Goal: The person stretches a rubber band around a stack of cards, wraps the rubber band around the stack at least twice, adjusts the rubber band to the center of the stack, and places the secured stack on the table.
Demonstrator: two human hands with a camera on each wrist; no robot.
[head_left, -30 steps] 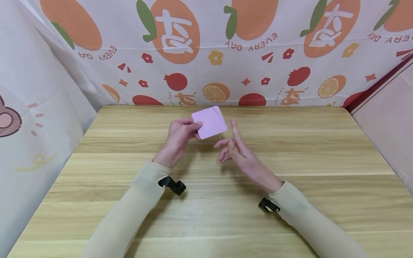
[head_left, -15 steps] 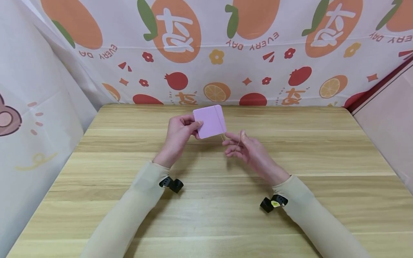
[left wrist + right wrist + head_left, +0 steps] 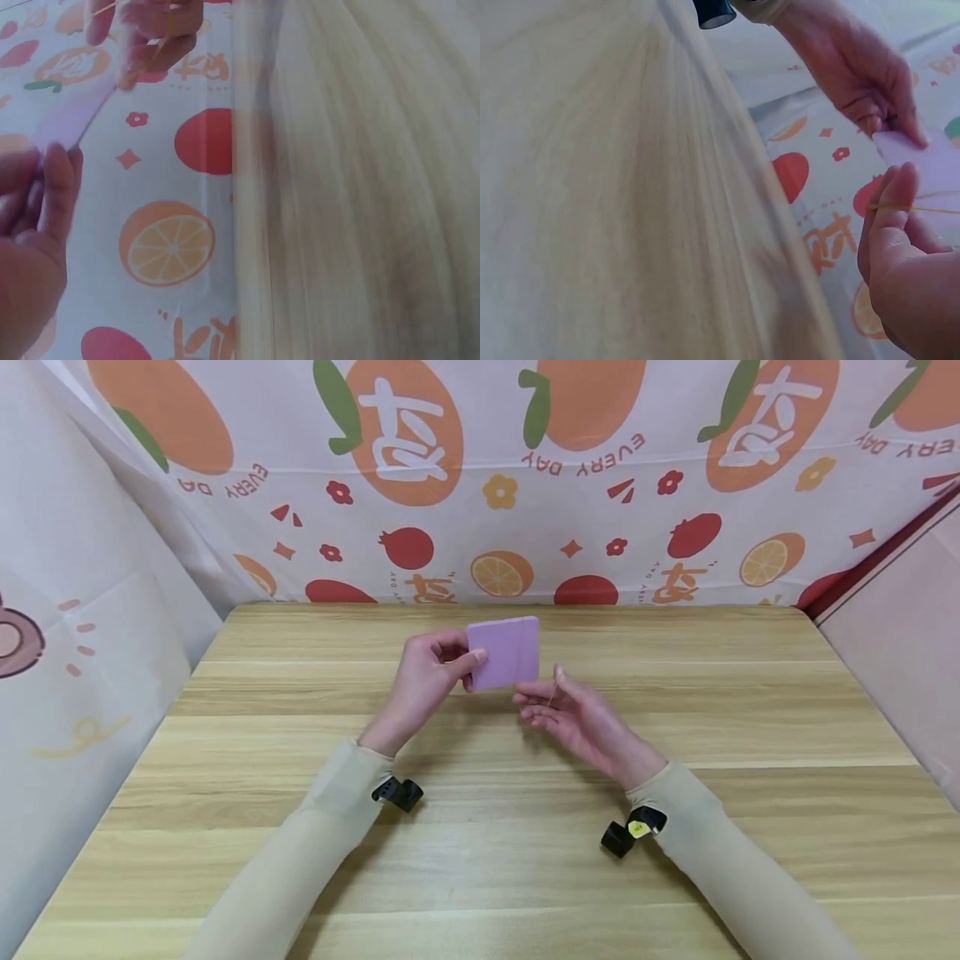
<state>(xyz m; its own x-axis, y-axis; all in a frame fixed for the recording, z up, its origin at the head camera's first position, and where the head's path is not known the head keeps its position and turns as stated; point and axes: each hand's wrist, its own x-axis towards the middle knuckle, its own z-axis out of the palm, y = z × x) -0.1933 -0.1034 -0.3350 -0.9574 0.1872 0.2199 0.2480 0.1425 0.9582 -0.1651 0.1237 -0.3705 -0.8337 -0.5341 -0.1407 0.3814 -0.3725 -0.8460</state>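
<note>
Above the desk [image 3: 465, 860], close to the middle of its far edge, the left hand [image 3: 426, 672] grips a flat purple square [image 3: 504, 652], thumb on the face toward the head camera. The right hand [image 3: 576, 714] is open, its fingertips by the square's lower right corner; whether they touch it is hard to tell. A thin yellowish band [image 3: 930, 210] is stretched across the right hand's fingers. Beige sleeves [image 3: 300, 852] cover both forearms, which reach in over the desk's near edge, a black device [image 3: 397, 793] at each wrist. Behind the far edge hangs a fruit-print cloth [image 3: 450, 547].
</note>
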